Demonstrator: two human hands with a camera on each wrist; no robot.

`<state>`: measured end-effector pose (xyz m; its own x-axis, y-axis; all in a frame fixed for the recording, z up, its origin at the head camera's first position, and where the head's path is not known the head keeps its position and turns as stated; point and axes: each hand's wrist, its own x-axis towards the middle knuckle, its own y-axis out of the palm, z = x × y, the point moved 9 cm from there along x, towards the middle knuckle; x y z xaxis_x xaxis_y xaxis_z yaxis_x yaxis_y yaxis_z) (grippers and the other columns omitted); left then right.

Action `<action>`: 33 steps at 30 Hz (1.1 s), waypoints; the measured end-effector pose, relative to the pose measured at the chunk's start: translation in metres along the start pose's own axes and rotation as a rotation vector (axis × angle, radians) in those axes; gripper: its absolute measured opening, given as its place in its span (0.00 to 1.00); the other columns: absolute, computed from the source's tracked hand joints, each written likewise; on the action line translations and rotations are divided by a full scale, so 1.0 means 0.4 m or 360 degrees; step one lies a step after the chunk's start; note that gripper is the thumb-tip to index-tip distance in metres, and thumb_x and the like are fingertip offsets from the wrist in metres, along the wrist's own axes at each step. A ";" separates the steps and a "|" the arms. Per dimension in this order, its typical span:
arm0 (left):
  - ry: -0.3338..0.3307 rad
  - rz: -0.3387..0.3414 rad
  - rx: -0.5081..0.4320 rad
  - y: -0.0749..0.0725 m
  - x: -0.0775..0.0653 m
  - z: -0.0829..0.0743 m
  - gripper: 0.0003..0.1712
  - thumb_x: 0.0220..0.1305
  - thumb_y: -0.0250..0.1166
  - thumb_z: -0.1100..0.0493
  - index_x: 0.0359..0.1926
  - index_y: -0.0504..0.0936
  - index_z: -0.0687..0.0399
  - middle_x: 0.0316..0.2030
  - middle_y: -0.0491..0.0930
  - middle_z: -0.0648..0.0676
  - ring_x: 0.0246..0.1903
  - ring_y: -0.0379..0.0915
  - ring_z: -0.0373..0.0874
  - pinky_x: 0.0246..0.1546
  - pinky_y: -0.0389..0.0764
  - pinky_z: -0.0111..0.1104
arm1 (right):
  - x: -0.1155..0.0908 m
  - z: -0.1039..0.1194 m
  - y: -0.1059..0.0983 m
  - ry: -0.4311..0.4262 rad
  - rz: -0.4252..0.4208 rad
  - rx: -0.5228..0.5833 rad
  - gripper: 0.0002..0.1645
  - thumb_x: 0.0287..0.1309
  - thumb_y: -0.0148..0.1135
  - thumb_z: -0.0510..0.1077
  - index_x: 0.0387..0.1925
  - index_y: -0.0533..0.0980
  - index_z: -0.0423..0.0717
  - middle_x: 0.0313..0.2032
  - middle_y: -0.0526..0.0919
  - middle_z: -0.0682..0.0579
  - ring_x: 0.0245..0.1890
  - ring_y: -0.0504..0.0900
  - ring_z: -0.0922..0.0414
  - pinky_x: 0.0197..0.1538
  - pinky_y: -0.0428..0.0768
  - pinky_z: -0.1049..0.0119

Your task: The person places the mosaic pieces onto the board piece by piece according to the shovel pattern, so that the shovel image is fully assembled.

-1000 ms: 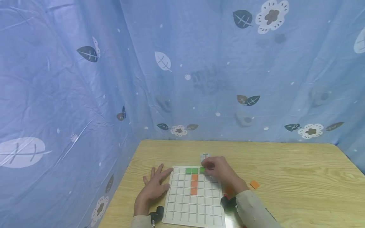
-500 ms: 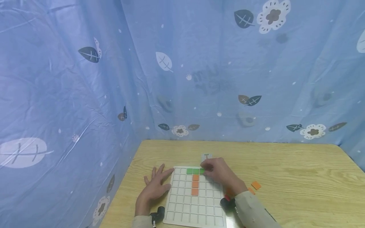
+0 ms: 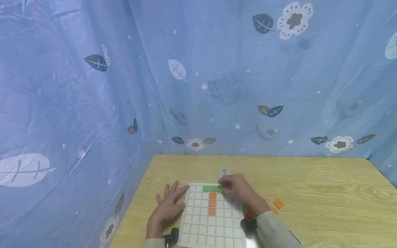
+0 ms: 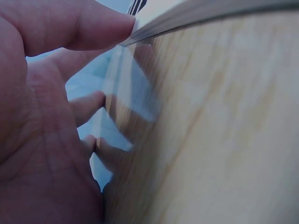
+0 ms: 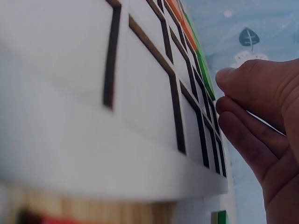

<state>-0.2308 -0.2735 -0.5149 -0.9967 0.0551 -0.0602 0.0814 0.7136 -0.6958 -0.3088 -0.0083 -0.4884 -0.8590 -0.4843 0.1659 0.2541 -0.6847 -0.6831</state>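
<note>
A white grid board (image 3: 203,229) lies on the table, its cells edged by raised ridges. Green square tiles (image 3: 209,188) sit in the far row, and a column of three orange tiles (image 3: 212,203) runs down from them. My right hand (image 3: 243,191) is at the rightmost green tile (image 3: 219,189), thumb and fingertips bent around it; the hand hides part of that tile. In the right wrist view the thumb is beside the green strip's end (image 5: 208,79). My left hand (image 3: 167,210) is spread at the board's left edge, with thumb and index finger touching it.
Loose orange tiles (image 3: 278,203) lie right of the board, and a red piece (image 3: 248,217) shows by the right wrist. A small printed pattern card (image 3: 224,173) lies beyond the far edge. Blue patterned curtains (image 3: 198,86) hang behind the table and on the left.
The rightmost green tile has moved slightly left, into line against the other green tiles, with my right hand at it. My left hand stays at the board's edge.
</note>
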 end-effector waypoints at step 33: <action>0.0010 0.0007 0.0015 0.003 -0.004 0.004 0.40 0.64 0.69 0.61 0.77 0.78 0.37 0.87 0.49 0.67 0.85 0.23 0.78 0.69 0.12 0.82 | -0.197 -0.151 -0.265 0.0133 -0.0312 0.0046 0.17 0.66 0.78 0.48 0.54 0.90 0.47 0.51 0.94 0.53 0.50 0.93 0.55 0.56 0.91 0.61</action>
<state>-0.2292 -0.2738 -0.5168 -0.9963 0.0626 -0.0590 0.0860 0.7066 -0.7024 -0.2949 0.1352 -0.4720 -0.9269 -0.2941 0.2332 0.0900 -0.7772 -0.6227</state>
